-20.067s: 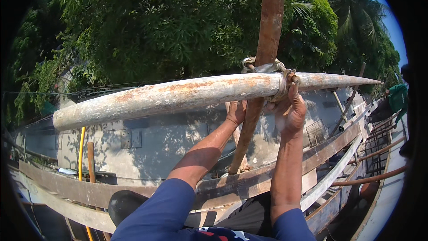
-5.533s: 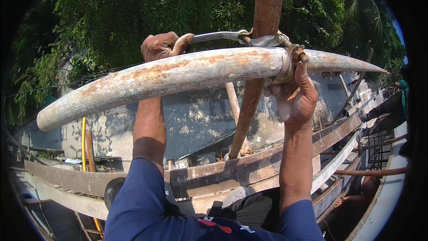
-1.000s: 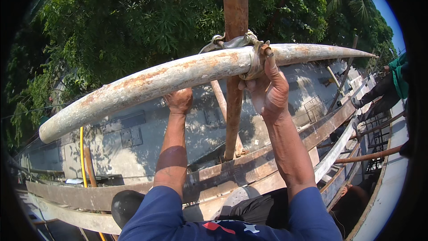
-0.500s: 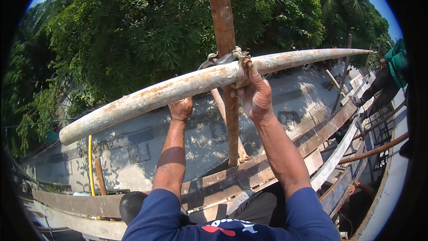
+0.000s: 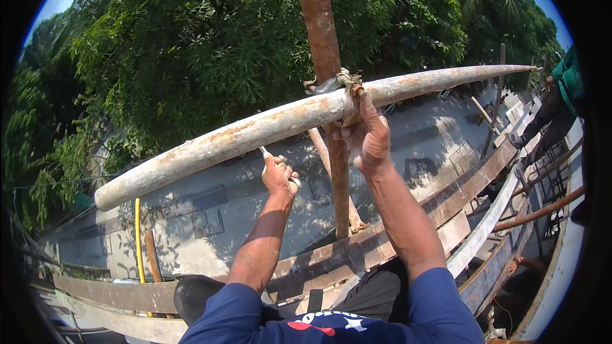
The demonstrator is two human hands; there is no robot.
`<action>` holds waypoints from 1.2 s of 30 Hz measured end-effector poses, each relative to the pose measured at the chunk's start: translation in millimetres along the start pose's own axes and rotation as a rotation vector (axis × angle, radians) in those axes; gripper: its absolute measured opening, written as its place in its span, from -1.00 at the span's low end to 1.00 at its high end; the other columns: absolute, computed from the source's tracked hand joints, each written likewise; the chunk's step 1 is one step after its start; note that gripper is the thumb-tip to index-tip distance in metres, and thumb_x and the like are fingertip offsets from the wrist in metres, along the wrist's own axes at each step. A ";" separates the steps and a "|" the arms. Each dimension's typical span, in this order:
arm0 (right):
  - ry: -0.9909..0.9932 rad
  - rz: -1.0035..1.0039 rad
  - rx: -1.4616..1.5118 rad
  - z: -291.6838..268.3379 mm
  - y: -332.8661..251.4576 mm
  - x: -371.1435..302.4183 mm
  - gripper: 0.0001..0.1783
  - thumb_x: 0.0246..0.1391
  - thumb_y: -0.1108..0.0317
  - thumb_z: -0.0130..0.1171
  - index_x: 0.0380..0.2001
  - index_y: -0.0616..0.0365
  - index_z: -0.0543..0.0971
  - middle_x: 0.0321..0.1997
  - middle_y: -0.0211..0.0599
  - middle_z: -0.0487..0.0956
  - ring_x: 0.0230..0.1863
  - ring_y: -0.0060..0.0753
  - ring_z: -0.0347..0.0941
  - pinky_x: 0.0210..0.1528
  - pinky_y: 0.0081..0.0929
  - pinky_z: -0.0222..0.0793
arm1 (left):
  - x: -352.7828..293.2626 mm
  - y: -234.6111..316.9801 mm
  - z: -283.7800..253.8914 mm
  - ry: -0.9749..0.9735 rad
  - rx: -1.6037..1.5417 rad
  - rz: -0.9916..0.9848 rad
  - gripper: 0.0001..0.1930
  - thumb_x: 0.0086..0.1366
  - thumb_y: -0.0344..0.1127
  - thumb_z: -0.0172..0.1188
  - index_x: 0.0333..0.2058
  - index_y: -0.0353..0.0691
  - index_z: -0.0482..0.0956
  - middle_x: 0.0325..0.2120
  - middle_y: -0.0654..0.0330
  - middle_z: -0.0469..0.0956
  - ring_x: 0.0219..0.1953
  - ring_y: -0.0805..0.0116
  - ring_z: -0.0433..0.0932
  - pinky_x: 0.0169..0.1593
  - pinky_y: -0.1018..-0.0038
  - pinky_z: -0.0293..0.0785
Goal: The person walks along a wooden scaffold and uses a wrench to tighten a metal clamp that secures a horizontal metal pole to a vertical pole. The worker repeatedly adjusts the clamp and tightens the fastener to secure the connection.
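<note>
A long, paint-spattered metal pipe (image 5: 223,137) crosses in front of me, rising to the right. A rusty upright pole (image 5: 320,32) stands behind it. Where they cross sits a scaffold clamp (image 5: 349,99) with a bolt pointing toward me. My right hand (image 5: 373,137) grips the clamp from below, thumb pressed up by the bolt end, fingers partly hidden under the pipe. My left hand (image 5: 279,175) is closed just below the pipe, left of the pole. A slim metal tool (image 5: 263,151) pokes out of its top; the rest is hidden in the fist.
Wooden planks (image 5: 357,242) run below me at knee level. A person in a green top (image 5: 567,83) is at the far right, beside more poles. A yellow pole (image 5: 139,242) stands at lower left. Paved ground (image 5: 242,197) lies far below, with trees (image 5: 191,44) beyond.
My left hand has come out from behind the pipe toward me and to the right, now showing the metal tool's tip. The right hand stays at the clamp. The view has shifted slightly.
</note>
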State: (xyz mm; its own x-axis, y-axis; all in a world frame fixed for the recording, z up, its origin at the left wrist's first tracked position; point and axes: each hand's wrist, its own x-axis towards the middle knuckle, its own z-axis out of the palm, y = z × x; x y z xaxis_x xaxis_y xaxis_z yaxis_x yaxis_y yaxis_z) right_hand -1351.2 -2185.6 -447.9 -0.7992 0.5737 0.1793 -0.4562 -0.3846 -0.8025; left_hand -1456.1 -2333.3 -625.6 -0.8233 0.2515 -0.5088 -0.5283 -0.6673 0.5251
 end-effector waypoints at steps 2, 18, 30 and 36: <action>-0.032 -0.031 0.022 -6.3 5.2 0.6 -0.52 0.36 -0.07 0.15 0.06 0.10 0.55 -0.24 -0.37 0.65 -0.35 -0.54 0.52 -0.38 -0.48 0.49 | -27.1 -22.5 -3.8 0.026 -0.070 -0.096 -0.55 0.42 0.24 0.10 -0.40 -0.01 0.37 -0.72 0.43 0.09 -0.73 0.50 0.10 -0.55 0.42 0.09; -0.029 0.333 -0.567 -66.5 -10.8 -109.9 -0.57 0.48 0.02 0.01 -0.38 0.12 0.49 -0.50 -0.34 0.55 -0.46 -0.45 0.56 -0.33 -0.41 0.54 | -109.9 -63.5 -11.4 -1.415 1.315 0.271 -0.46 0.52 0.14 -0.03 -0.13 -0.32 0.61 -0.30 0.13 0.60 -0.22 0.21 0.57 -0.07 0.23 0.49; -0.154 -0.402 -1.267 -61.3 -112.0 -63.0 -0.63 0.35 0.09 0.23 -0.36 0.20 0.56 -0.56 -0.43 0.38 -0.53 -0.48 0.33 -0.45 -0.39 0.27 | -53.5 12.8 134.7 -1.002 0.261 0.632 0.40 -0.05 0.25 0.62 0.43 -0.32 -0.25 0.25 -0.02 0.30 0.31 0.25 0.34 0.32 0.26 0.37; -0.501 -0.583 -1.820 -15.0 -179.2 -8.7 -0.73 0.14 0.14 0.36 -0.38 0.10 0.58 -0.46 -0.19 0.53 -0.38 0.02 0.51 -0.33 -0.12 0.38 | -47.5 6.9 147.9 -1.031 0.418 0.798 0.37 0.05 0.23 0.56 0.45 -0.33 -0.30 0.24 0.01 0.32 0.24 0.22 0.40 0.34 0.23 0.30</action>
State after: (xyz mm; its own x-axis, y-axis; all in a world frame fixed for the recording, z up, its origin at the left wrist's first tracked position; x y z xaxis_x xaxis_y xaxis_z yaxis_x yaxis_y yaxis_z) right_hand -1256.7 -2110.8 -314.2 -0.8950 -0.0107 0.4459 -0.0473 0.9964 -0.0710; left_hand -1451.3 -2246.2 -496.9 -0.6134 0.4281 0.6637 0.2867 -0.6624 0.6921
